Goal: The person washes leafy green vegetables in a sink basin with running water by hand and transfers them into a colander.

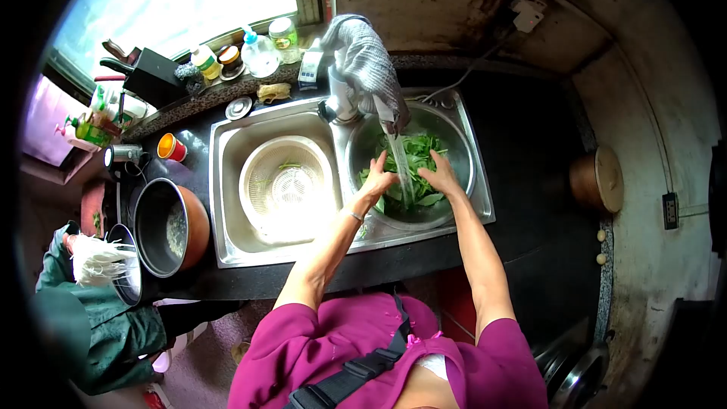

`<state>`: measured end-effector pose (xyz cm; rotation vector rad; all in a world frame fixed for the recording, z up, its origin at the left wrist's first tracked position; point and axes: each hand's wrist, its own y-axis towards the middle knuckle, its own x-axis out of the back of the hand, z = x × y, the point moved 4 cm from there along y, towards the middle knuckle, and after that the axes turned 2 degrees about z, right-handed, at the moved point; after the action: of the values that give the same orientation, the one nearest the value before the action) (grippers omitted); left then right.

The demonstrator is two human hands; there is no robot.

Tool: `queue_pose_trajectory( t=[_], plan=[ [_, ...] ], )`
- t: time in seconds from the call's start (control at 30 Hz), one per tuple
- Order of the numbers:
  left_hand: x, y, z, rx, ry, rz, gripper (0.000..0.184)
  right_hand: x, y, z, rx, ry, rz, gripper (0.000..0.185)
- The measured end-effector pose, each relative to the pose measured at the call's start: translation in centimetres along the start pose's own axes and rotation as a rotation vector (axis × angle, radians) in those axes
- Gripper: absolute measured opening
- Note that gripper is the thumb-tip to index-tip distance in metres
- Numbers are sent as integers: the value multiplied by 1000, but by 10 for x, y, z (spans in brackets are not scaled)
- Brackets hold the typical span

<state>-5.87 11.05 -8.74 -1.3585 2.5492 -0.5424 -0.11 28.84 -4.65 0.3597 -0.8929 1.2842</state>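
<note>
Under running water (399, 155) that veils the middle leaves, the left hand (377, 182) and right hand (443, 178) touch leafy greens (421, 153) in the sink's (226, 182) metal bowl (459, 144), fingers loosely spread, some tips hidden. Behind, a grey cloth (367, 60) covers much of the tap (343, 100); I can't read the bottles' (260, 57) labels.

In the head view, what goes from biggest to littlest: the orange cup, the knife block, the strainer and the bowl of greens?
1. Bowl of greens
2. Strainer
3. Knife block
4. Orange cup
</note>
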Motion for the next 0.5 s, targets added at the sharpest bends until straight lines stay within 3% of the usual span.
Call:
queue_pose_trajectory(
  t=[0.13, 0.2, 0.23, 0.3, 0.37, 0.43, 0.5],
  plan=[
    [-4, -9, -5, -76, 261, -155, 79, 1, 4, 1, 53, -60, -42, 65],
    [-13, 1, 10, -212, 343, -235, 73, -18, 12, -4, 89, -127, -108, 64],
    [-20, 6, 24, -237, 362, -220, 73, -31, 19, -11, 107, -190, -193, 64],
    [-38, 10, 42, -66, 477, -140, 78, -63, 22, -11, 194, -264, -206, 53],
    [-44, 4, 53, -97, 389, -189, 82, -65, 16, -12, 442, -294, -248, 48],
    [-45, -15, 39, -104, 479, -42, 81, -31, 19, -11, 497, -222, -59, 46],
    [-43, -19, 25, -70, 586, 35, 81, -15, 31, -29, 356, -328, -81, 48]
  ],
)
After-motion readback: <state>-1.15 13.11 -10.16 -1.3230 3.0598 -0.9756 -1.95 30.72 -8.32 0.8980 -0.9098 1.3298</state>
